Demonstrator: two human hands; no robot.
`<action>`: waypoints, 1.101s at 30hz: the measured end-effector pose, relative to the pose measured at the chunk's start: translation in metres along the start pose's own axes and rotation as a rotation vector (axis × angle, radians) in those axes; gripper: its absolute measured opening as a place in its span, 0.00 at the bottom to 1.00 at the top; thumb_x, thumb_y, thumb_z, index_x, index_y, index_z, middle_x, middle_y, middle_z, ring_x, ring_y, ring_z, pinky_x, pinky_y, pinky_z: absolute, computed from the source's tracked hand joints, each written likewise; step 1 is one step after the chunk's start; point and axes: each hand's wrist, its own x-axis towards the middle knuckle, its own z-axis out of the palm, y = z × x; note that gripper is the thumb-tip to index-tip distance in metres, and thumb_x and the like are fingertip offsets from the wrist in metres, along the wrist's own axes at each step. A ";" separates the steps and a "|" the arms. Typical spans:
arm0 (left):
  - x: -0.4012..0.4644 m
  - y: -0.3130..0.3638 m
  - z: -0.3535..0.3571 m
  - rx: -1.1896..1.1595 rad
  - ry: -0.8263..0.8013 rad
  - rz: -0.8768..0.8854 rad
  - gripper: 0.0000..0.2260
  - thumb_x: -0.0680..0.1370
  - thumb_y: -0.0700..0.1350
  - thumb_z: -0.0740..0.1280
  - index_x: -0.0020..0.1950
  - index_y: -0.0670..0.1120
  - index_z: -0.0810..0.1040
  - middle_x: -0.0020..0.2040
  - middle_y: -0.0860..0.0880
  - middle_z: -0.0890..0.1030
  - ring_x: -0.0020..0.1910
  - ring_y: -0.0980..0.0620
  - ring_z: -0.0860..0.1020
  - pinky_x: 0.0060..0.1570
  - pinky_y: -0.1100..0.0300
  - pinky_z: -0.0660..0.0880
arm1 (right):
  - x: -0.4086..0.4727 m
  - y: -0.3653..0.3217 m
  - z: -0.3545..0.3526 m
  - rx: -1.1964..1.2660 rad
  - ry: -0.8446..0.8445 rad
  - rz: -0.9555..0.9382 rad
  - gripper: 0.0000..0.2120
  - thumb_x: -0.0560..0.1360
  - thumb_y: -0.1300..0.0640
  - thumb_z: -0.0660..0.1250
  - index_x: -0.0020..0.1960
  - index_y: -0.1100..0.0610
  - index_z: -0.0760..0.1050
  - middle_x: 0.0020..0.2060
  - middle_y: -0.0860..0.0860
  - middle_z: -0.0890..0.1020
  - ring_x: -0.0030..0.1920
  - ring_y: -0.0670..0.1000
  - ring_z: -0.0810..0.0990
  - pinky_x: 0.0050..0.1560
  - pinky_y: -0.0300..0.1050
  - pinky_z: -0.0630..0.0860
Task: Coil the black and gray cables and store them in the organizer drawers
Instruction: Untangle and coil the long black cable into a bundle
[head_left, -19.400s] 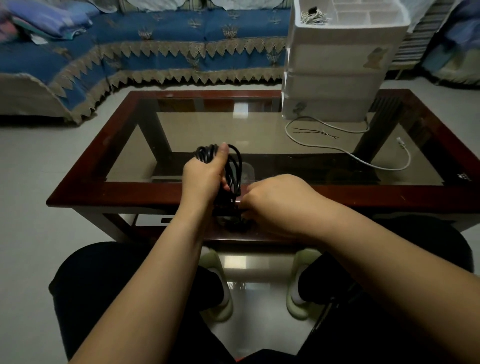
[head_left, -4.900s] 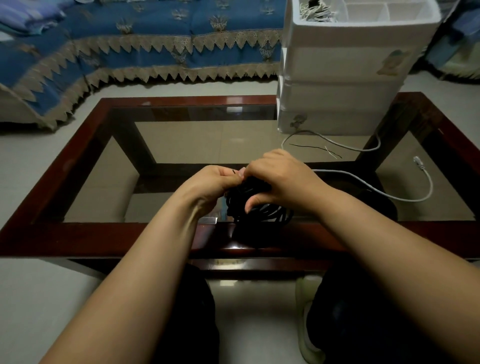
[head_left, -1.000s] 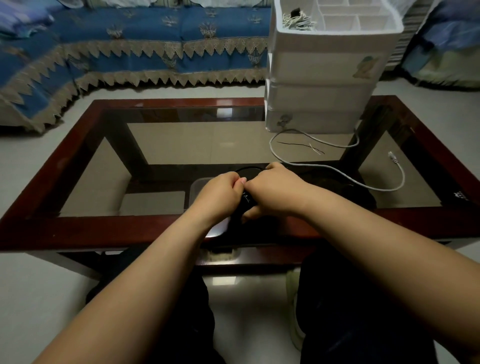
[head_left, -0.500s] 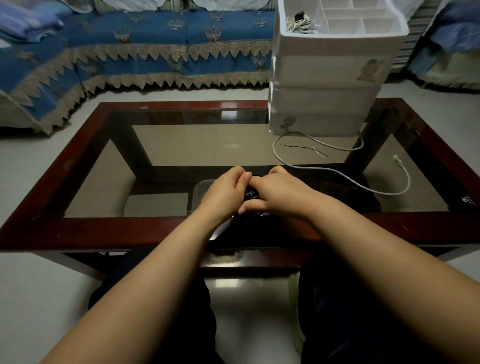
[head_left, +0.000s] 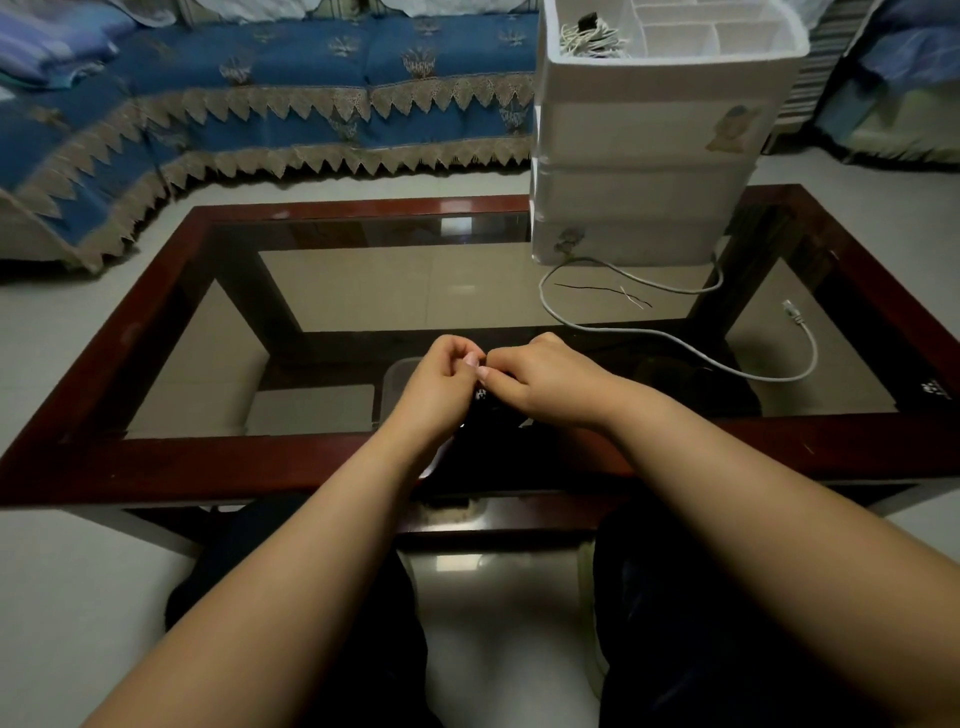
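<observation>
Both hands closed, fingertips pinched together over the black cable (head_left: 491, 415): left hand (head_left: 441, 384) and right hand (head_left: 540, 382) meet thumb to thumb just above the bundle, at the near edge of the table (head_left: 156, 457). Bundle mostly hidden under the hands; looks like they are pinching a thin tie or the cable's loose end, can't tell which in this dim view. Step in hand, as I read it: securing the coiled black cable, first half of the task. Next move likely calls for finishing the fastening, then carrying the bundle to the organizer (head_left: 639, 156) at the table's far right corner and opening a drawer; all drawers look shut. Gray cable (head_left: 675, 340) lies uncoiled on the glass right of the hands, running from the organizer's base in a loose loop to its plug (head_left: 790, 309) near the table's right rail. Thin dark wire (head_left: 592, 287) lies just in front of the organizer. Organizer's top tray holds a pale coiled wire bundle (head_left: 592, 39) in its left compartment.
</observation>
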 end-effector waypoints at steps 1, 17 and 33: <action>-0.002 0.000 0.001 0.018 0.021 0.005 0.04 0.82 0.44 0.58 0.52 0.49 0.73 0.43 0.51 0.76 0.39 0.57 0.74 0.37 0.64 0.69 | 0.001 0.001 0.000 0.024 0.009 0.019 0.16 0.81 0.48 0.54 0.35 0.48 0.66 0.29 0.45 0.71 0.36 0.49 0.70 0.45 0.45 0.61; -0.018 0.010 0.021 -0.518 -0.185 -0.217 0.33 0.69 0.65 0.63 0.62 0.40 0.77 0.56 0.40 0.82 0.52 0.47 0.81 0.52 0.54 0.76 | 0.011 -0.010 0.010 0.531 0.597 0.245 0.16 0.81 0.52 0.57 0.34 0.48 0.66 0.29 0.45 0.71 0.35 0.49 0.72 0.43 0.50 0.68; 0.003 0.014 0.004 -0.500 -0.024 0.008 0.08 0.80 0.45 0.64 0.53 0.44 0.80 0.49 0.42 0.84 0.50 0.47 0.83 0.46 0.57 0.78 | 0.013 -0.020 0.016 0.421 0.685 0.121 0.05 0.78 0.58 0.62 0.45 0.58 0.75 0.40 0.48 0.71 0.41 0.48 0.72 0.41 0.42 0.70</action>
